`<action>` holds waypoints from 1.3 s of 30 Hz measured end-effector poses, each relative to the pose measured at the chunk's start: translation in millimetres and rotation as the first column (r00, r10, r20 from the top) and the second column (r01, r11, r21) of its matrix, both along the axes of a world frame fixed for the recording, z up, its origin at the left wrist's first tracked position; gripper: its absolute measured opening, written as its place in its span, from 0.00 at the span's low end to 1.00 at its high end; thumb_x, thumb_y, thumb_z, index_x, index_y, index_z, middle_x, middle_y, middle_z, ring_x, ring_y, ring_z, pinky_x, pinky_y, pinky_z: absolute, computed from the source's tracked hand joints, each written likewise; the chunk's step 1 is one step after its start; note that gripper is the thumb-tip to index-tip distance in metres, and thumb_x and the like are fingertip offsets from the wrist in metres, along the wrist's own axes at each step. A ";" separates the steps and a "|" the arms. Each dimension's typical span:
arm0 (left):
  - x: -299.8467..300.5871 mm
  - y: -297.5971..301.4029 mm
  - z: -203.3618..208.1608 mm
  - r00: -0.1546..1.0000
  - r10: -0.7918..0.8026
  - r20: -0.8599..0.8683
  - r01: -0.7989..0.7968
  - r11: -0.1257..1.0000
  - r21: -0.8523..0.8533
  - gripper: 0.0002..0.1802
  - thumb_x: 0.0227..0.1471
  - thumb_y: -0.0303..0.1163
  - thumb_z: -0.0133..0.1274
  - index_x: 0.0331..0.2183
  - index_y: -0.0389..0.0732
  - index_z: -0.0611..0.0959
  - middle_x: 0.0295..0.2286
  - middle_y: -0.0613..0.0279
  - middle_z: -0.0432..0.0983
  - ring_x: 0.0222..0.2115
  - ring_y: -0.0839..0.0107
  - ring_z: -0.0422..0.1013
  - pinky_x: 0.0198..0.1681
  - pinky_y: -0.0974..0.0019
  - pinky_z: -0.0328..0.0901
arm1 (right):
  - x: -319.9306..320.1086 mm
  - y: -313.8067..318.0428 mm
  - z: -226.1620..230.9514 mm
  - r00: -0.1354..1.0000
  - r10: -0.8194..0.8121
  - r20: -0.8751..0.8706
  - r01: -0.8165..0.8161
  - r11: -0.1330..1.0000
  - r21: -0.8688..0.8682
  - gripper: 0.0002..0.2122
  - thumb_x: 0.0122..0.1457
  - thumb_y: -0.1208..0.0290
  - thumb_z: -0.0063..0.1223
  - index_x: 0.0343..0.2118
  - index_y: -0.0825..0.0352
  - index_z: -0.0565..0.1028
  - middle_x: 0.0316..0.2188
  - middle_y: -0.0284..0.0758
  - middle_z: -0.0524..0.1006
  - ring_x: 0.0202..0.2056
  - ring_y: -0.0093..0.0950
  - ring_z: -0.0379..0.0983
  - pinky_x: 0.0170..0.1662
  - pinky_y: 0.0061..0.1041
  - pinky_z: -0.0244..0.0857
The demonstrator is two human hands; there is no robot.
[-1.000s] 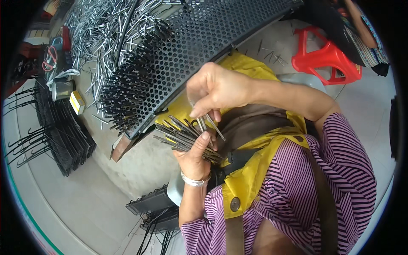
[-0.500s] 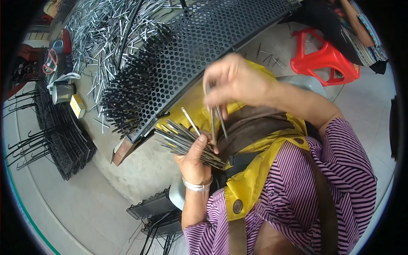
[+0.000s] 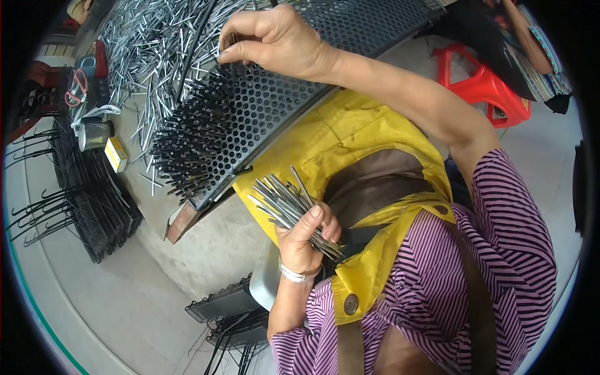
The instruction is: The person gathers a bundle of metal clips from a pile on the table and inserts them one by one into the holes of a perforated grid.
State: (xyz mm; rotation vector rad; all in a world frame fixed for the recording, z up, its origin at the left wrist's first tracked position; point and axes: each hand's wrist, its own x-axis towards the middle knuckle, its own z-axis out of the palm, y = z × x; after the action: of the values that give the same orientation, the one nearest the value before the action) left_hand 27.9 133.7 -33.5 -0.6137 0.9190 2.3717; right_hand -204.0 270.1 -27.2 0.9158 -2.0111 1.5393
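My left hand [image 3: 306, 237] is closed round a bundle of thin metal rods [image 3: 281, 203], held over the yellow apron [image 3: 394, 131] on my lap. The rods fan out at the far end, and one stands apart from the rest. Out over the black perforated rack [image 3: 269, 106], my right hand [image 3: 281, 44] pinches a thin rod between thumb and fingers, mostly hidden by the hand. Just below those fingertips, many dark-tipped rods [image 3: 190, 131] stand upright, packed in the holes at the rack's left part.
Loose silver rods [image 3: 156, 44] lie in a heap beyond the rack. To the left are a metal cup [image 3: 95, 134], a yellow box [image 3: 116, 154], scissors [image 3: 76, 87] and stacked black racks with hooks [image 3: 94, 206]. A red stool [image 3: 481, 87] stands right, near another person's arm [image 3: 528, 34].
My right hand has moved from above the bundle, forward and left to the standing rods on the rack. My left hand has shifted slightly right and nearer with its bundle.
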 end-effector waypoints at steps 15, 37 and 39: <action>-1.5 -5.3 -4.0 1.000 -0.020 0.014 0.020 0.999 0.026 0.05 0.49 0.28 0.52 0.29 0.38 0.73 0.19 0.62 0.64 0.16 0.73 0.61 0.18 0.69 0.58 | -12.3 -14.9 13.5 0.997 0.063 0.045 -0.075 0.929 0.362 0.07 0.47 0.70 0.58 0.25 0.68 0.75 0.18 0.35 0.75 0.23 0.25 0.74 0.31 0.24 0.68; 1.8 0.8 -11.0 0.999 -0.013 -0.038 0.013 1.000 0.004 0.06 0.49 0.29 0.52 0.31 0.39 0.73 0.21 0.61 0.65 0.17 0.72 0.62 0.19 0.69 0.60 | -2.7 -22.3 -5.2 0.892 -0.041 -0.451 0.251 0.873 0.418 0.07 0.48 0.70 0.54 0.19 0.67 0.71 0.18 0.38 0.74 0.25 0.36 0.74 0.27 0.31 0.68; 1.7 0.4 -12.9 0.999 -0.001 -0.043 0.001 1.000 0.016 0.06 0.49 0.29 0.51 0.31 0.38 0.73 0.21 0.61 0.65 0.18 0.72 0.63 0.19 0.69 0.60 | 12.7 -16.2 -1.1 0.898 -0.109 -0.425 0.268 0.903 0.335 0.07 0.48 0.70 0.55 0.20 0.67 0.72 0.19 0.38 0.74 0.25 0.35 0.74 0.27 0.31 0.68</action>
State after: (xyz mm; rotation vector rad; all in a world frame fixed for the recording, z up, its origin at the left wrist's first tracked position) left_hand 29.6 134.2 -46.3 -0.5584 0.9179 2.3974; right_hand -191.2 253.9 -28.3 1.0387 -2.0519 0.7759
